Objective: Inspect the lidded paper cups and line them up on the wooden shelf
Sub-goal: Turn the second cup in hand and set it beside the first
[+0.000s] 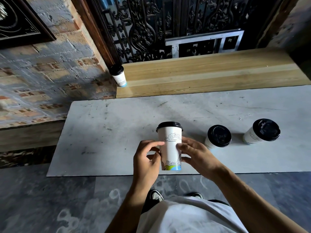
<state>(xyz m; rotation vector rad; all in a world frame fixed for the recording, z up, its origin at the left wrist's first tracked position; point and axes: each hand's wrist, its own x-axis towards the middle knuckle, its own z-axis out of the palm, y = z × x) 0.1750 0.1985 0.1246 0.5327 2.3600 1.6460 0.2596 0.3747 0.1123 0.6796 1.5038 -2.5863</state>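
Both hands, left hand [148,158] and right hand [193,153], closed around white printed paper cup with black lid [170,148], upright above grey counter [117,132]. Pale wooden shelf [202,76] lies ahead, one lidded cup [118,75] at its left end.

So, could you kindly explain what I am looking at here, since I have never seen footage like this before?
There is no machine here. A camera worn on a person's head looks forward and down, so the two bare arms reaching in from below are theirs. Both hands, left hand and right hand, hold one lidded paper cup upright above a scuffed white board. Two more cups stand on that board to the right: the nearer cup and the far-right cup. Beyond it runs the wooden shelf, with one cup already at its left end.
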